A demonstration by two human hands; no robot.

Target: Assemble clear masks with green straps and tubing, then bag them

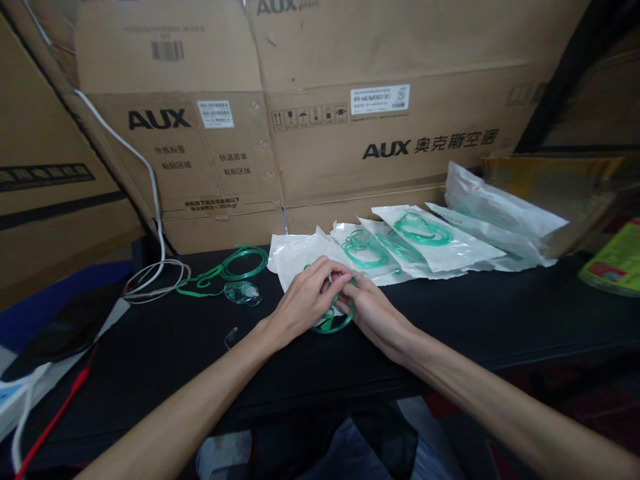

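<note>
Both of my hands meet over a coil of green tubing [341, 325] near the middle of the black table. My left hand [311, 297] is closed on the coil from the left, its fingertips meeting those of the other hand. From the right, my right hand [375, 310] wraps round the same coil; its fingers are partly hidden. White pouches lie just behind, among them a pouch [295, 257] partly covered by my left hand. To the left rest a loose coil of green tubing [245, 263] with a green strap and a clear mask [243, 293].
Several packed pouches with green tubing [425, 230] line the back right. Cardboard boxes [320, 153] stand behind the table [165, 360]. At left are a white cable [153, 180], a dark phone-like slab [60, 320] and a red cable [65, 403]. A small clear piece [231, 338] lies near my left forearm.
</note>
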